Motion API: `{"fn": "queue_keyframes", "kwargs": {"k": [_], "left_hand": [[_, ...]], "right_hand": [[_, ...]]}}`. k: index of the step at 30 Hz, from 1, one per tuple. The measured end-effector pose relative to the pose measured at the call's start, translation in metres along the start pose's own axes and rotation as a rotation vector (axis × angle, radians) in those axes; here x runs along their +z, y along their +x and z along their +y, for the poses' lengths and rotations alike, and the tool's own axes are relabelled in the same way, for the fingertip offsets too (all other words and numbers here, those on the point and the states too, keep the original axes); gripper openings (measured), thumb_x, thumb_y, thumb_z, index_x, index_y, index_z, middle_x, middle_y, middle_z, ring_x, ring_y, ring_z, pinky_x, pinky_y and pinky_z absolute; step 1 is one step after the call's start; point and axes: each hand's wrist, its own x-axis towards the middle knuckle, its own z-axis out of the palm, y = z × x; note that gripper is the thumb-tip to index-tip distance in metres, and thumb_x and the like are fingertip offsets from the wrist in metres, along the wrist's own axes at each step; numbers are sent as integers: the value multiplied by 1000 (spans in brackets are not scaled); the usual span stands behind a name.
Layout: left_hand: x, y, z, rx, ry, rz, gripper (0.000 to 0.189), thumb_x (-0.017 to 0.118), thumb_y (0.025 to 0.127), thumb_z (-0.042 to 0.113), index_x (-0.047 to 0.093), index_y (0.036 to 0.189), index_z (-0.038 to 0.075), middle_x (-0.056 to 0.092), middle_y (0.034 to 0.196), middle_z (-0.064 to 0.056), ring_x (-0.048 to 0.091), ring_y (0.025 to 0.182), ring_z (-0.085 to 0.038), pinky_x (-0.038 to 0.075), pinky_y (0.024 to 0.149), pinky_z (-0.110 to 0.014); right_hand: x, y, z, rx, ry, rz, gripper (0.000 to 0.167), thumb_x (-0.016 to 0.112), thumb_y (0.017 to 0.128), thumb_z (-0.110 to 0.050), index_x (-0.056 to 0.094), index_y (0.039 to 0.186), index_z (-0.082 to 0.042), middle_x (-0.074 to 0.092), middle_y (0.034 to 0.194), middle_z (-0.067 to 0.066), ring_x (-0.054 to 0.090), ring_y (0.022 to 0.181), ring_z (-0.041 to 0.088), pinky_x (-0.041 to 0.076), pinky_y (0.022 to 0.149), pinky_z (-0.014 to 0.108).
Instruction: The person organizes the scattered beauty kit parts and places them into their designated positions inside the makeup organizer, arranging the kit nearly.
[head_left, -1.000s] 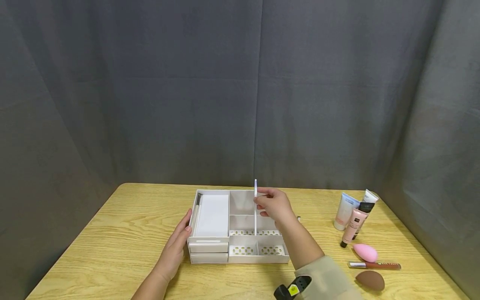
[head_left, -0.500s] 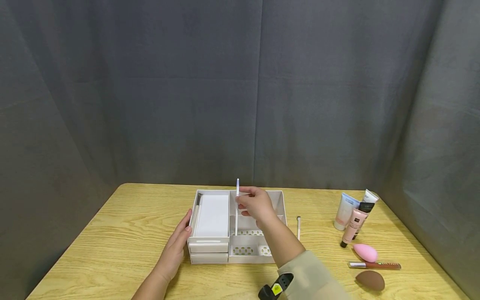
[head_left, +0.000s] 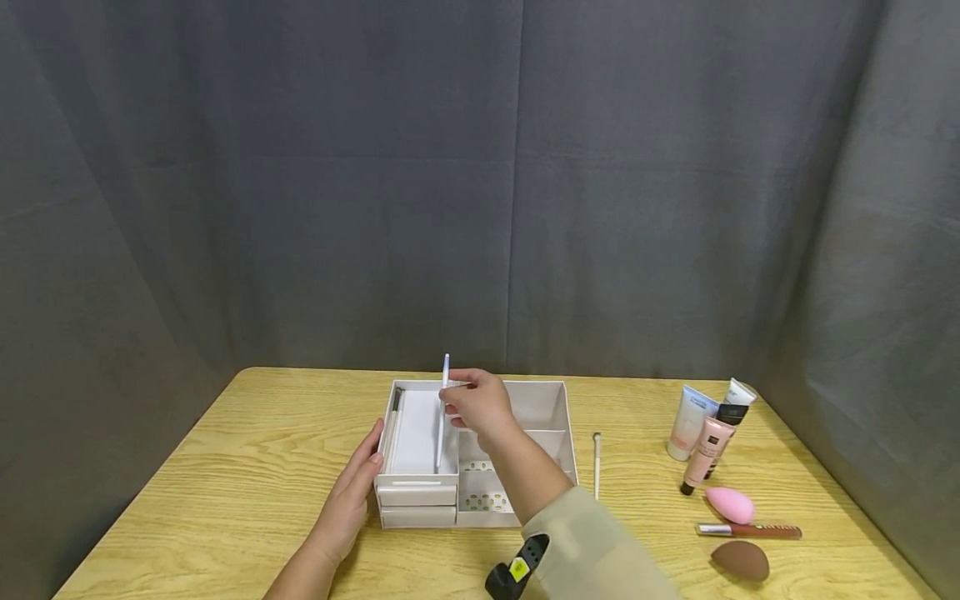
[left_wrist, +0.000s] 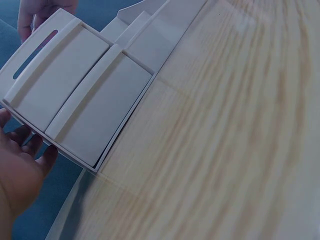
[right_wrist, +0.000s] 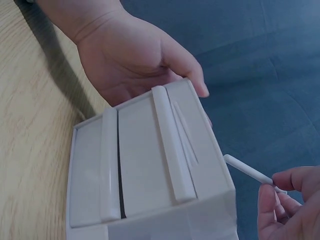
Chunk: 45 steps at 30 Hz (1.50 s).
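A white desktop organizer (head_left: pixel 517 518) with a shallow top tray, two drawers and several compartments stands on the wooden table. My left hand (head_left: pixel 348 500) rests its fingers against the organizer's left side; in the left wrist view those fingers lie beside the drawer fronts. Above the tray, my right hand (head_left: pixel 480 408) pinches a slim white makeup brush (head_left: pixel 442 429) with a bluish upper end, held nearly upright and slightly tilted. Along the tray's left wall lie slim brushes (head_left: pixel 394 429), one dark-tipped. Another white makeup brush (head_left: pixel 597 467) lies on the table right of the organizer.
Several squeeze tubes, including a pink tube (head_left: pixel 708 454) and a pale blue-and-white tube (head_left: pixel 690 421), stand at the right. Nearer lie a pink makeup sponge (head_left: pixel 731 505), a lip gloss tube (head_left: pixel 750 531) and a brown sponge (head_left: pixel 741 561). A grey curtain (head_left: pixel 480 183) hangs behind.
My right hand has carried the pinched makeup brush leftward, from above the right-hand compartments to above the tray. The brush on the table has come into view. My left hand has stayed put.
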Motion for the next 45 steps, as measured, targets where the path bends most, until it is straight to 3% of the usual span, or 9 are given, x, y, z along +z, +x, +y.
{"fn": "queue_keyframes", "kwargs": {"k": [6, 13, 16, 20, 25, 30, 37, 40, 45], "left_hand": [[1, 0, 1, -7, 26, 4, 58, 31, 107, 35, 17, 158, 13, 11, 166, -10, 6, 153, -32, 13, 123, -35], [2, 0, 3, 17, 19, -2, 57, 31, 107, 33, 17, 158, 11, 11, 165, -13, 6, 153, -34, 8, 123, -50], [1, 0, 3, 13, 17, 0, 57, 31, 107, 33, 17, 158, 12, 12, 166, -12, 7, 153, -33, 11, 123, -44], [1, 0, 1, 15, 17, -2, 57, 31, 107, 32, 17, 158, 12, 12, 166, -11, 8, 152, -32, 20, 115, -15], [1, 1, 0, 34, 2, -14, 57, 31, 107, 31, 17, 158, 11, 10, 165, -13, 7, 152, -34, 22, 100, 1], [1, 0, 0, 34, 3, -22, 56, 31, 107, 31, 17, 158, 11, 11, 165, -13, 7, 152, -33, 22, 109, -6], [2, 0, 1, 36, 13, -22, 56, 30, 107, 30, 15, 158, 11, 10, 165, -13, 7, 152, -35, 10, 120, -51], [2, 0, 1, 36, 19, -22, 56, 29, 107, 30, 16, 158, 12, 10, 165, -13, 7, 152, -36, 11, 120, -49], [1, -1, -1, 32, 20, -17, 56, 30, 107, 31, 16, 158, 12, 11, 166, -13, 8, 152, -34, 22, 116, -20]], "right_hand": [[13, 1, 1, 0, 7, -11, 36, 64, 84, 1, 64, 120, 2, 60, 77, 2, 57, 60, 9, 50, 54, 19], [29, 4, 2, 7, -4, -19, 35, 64, 84, 2, 65, 119, 3, 58, 73, 1, 55, 58, 10, 49, 52, 18], [35, 4, 1, 1, -21, -19, 33, 64, 84, 2, 66, 117, 3, 59, 72, 2, 55, 57, 9, 50, 50, 18], [42, 3, 1, 5, -44, -9, 30, 65, 83, 3, 67, 113, 3, 59, 71, 3, 55, 56, 9, 50, 49, 18], [47, 2, 5, 10, -73, 2, 29, 65, 84, 2, 67, 112, 2, 62, 71, 5, 56, 56, 10, 56, 52, 24], [52, 1, 8, 28, -90, 14, 29, 64, 84, 2, 67, 112, 3, 61, 68, 7, 56, 56, 11, 60, 54, 28], [56, 0, 8, 47, -154, 51, 24, 65, 83, 2, 67, 107, 4, 56, 66, 6, 55, 53, 11, 58, 51, 25], [57, 1, 7, 52, -212, 54, 24, 65, 84, 1, 67, 108, 3, 55, 65, 5, 52, 49, 10, 56, 47, 22], [57, -1, 7, 44, -312, 40, 25, 66, 84, -1, 68, 109, 2, 59, 70, 6, 55, 47, 10, 53, 46, 20]]}}
